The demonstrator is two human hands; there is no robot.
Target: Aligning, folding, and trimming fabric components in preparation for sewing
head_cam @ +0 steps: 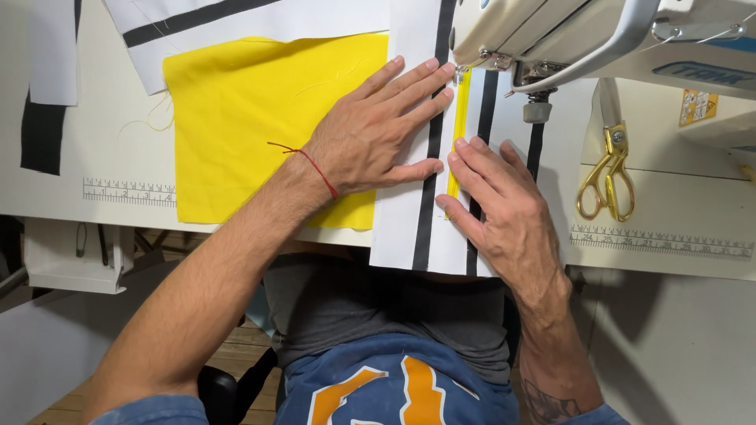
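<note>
My left hand (378, 130) lies flat, fingers spread, on a white fabric panel with black stripes (409, 228) and on a yellow cloth (236, 118). A thin red string circles that wrist. My right hand (500, 208) presses flat on the same panel, fingertips beside a narrow yellow strip (459, 118) that runs up to the presser foot (472, 63) of a white sewing machine (567, 35). Both hands hold the layers down against the table; neither grips anything.
Gold-handled scissors (606, 177) lie on the table to the right of my right hand. Printed rulers (130, 191) mark the table's front edge. More white cloth with a black stripe (205, 24) lies at the back, and a black and white strip (47, 102) at the far left.
</note>
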